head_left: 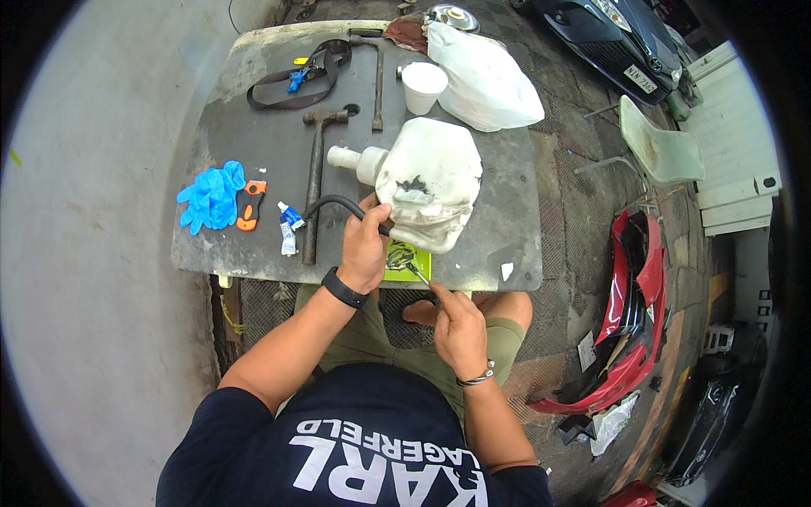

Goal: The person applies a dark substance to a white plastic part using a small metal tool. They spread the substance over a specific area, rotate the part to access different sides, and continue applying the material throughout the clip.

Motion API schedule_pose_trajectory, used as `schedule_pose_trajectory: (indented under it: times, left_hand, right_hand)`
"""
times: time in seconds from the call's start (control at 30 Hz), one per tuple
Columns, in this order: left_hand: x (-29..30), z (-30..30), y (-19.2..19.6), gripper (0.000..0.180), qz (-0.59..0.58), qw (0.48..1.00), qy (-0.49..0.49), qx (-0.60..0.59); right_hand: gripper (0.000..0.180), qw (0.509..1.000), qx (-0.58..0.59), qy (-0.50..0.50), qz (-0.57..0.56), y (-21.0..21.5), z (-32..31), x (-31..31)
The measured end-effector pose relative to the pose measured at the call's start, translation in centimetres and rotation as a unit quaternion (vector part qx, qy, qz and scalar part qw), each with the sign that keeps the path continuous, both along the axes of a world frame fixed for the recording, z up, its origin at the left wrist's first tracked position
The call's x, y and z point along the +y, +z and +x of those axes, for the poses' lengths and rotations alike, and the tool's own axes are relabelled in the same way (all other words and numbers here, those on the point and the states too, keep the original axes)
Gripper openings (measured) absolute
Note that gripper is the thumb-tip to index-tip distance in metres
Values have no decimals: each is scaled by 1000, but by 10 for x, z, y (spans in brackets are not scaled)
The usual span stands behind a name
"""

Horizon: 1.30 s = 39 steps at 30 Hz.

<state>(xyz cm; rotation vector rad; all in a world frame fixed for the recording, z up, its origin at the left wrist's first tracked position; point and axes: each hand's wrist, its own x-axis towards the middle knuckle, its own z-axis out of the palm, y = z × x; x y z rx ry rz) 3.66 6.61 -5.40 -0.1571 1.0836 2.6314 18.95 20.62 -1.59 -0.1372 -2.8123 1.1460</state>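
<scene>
I see left hand (365, 252) gripping white plastic tank (435, 186) near black hose (334, 201); right hand (461, 329) pinches thin tool (420, 275), tip at dark smear on green card (394, 275).

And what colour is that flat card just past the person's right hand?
The card is bright yellow-green with dark smears, best seen in the head view.

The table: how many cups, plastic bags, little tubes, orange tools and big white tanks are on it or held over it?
Cup: 1
Plastic bag: 1
Little tubes: 2
Orange tool: 1
Big white tank: 1
Total: 6
</scene>
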Motion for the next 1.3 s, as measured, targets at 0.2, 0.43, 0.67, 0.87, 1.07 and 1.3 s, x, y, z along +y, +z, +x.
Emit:
schedule_pose_trajectory:
  times: [0.2, 0.43, 0.67, 0.87, 1.07, 1.3]
  left_hand:
    - [-5, -2, -8, 47, -10, 999, -28, 17]
    - [-14, -4, 10, 42, 31, 996, -35, -71]
    - [-31, -11, 64, 62, 148, 972, -175, -43]
    - [-38, -1, 80, 63, 256, 940, -192, -118]
    - [-39, 12, 85, 72, 358, 882, -285, -113]
    - [-23, 32, 100, 67, 377, 864, -283, -176]
  right_hand:
    - [35, 989, -38, 57, -130, -23, 0, 4]
    - [34, 888, -77, 10, -453, -13, 40, 47]
    - [36, 834, 100, -38, -542, 68, 24, 66]
    - [30, 813, 155, -14, -562, 93, 1, 49]
    - [29, 813, 173, -4, -555, 111, -7, 32]
    - [28, 834, 177, 21, -522, 130, -13, 25]
